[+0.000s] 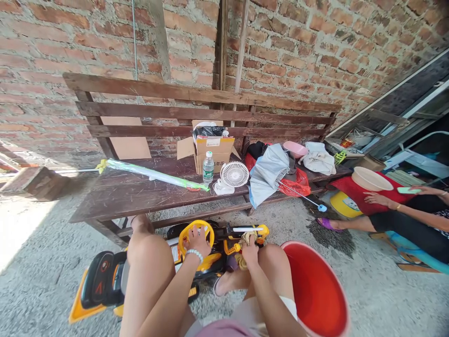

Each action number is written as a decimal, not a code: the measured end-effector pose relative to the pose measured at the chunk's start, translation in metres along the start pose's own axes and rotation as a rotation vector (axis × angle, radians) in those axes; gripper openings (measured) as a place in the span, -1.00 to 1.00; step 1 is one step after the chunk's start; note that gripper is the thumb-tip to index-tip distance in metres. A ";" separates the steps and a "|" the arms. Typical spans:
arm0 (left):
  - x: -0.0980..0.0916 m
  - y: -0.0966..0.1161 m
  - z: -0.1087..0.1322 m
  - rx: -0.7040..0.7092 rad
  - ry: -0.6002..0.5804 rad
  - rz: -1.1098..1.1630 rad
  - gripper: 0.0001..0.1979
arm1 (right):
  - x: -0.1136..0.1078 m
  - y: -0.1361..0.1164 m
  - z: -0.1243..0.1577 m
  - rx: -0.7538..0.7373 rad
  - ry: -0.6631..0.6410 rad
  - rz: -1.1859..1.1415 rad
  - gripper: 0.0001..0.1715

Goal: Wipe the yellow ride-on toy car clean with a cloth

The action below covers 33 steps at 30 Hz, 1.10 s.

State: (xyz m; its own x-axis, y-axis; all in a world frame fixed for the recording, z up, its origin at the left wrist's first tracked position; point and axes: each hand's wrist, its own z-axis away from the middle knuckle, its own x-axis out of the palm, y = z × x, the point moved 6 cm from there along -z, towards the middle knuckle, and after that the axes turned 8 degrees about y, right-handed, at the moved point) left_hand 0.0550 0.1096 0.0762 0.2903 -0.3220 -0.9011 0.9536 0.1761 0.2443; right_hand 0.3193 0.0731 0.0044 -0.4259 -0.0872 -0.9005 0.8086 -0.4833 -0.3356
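A yellow and black toy ride-on car (112, 281) lies on the concrete between my knees. My left hand (197, 241), with a white bead bracelet on the wrist, grips the car's yellow steering wheel (192, 231). My right hand (249, 247) is closed on a crumpled tan cloth (245, 241) pressed against the yellow front part of the car (261, 230). Both hands sit close together over the toy.
A red basin (317, 292) stands by my right knee. Ahead, a dark wooden bench (115, 192) carries a green-wrapped long pole, a water bottle (208, 167), a small white fan (233, 175), a cardboard box, an umbrella and bags. Another person sits at the right, arm (396, 206) outstretched.
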 end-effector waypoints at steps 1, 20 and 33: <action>0.007 -0.003 -0.001 0.009 -0.022 -0.010 -0.12 | 0.006 0.003 0.001 0.072 -0.031 -0.027 -0.10; 0.029 -0.013 -0.004 0.036 0.009 -0.049 -0.06 | -0.008 -0.018 -0.016 -0.203 -0.250 0.161 0.02; 0.039 -0.017 -0.009 0.043 0.041 -0.067 -0.19 | 0.024 -0.008 -0.003 -0.135 -0.276 -0.574 0.06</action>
State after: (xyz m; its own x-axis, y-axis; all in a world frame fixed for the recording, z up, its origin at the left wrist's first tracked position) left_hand 0.0490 0.1025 0.0339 0.2234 -0.2929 -0.9297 0.9735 0.1156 0.1975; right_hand 0.3037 0.0773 -0.0153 -0.8794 -0.0768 -0.4699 0.4578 -0.4074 -0.7902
